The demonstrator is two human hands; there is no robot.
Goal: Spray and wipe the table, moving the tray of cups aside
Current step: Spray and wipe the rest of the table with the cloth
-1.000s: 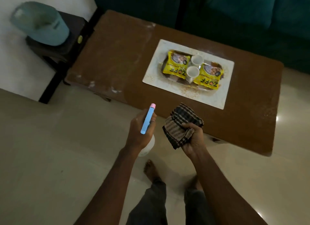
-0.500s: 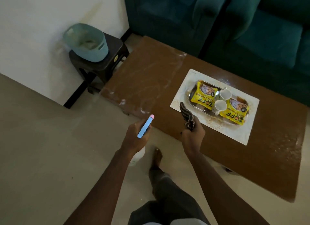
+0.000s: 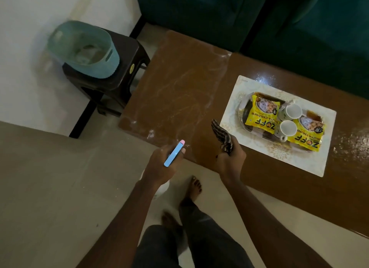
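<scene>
My left hand (image 3: 159,166) grips a spray bottle (image 3: 173,153) with a blue head and pink nozzle, held just off the near left corner of the brown table (image 3: 179,92). Its white body shows below my hand. In my right hand (image 3: 229,160) a striped dark cloth (image 3: 221,135) is bunched, over the table's near edge. On a white placemat (image 3: 231,116) to the right stands a metal tray (image 3: 242,118) with two white cups (image 3: 288,128) and two yellow snack packets (image 3: 259,113). White streaks cover the table's left half.
A dark stool (image 3: 119,78) with a teal basket (image 3: 85,48) on it stands left of the table. A dark green sofa (image 3: 259,18) runs along the far side. My bare feet stand on the tiled floor (image 3: 50,187) close to the table edge.
The view has shifted so the table sits further right. My right hand turned from holding the bunched cloth low to raising it over the table edge. The bottle stays in my left hand.
</scene>
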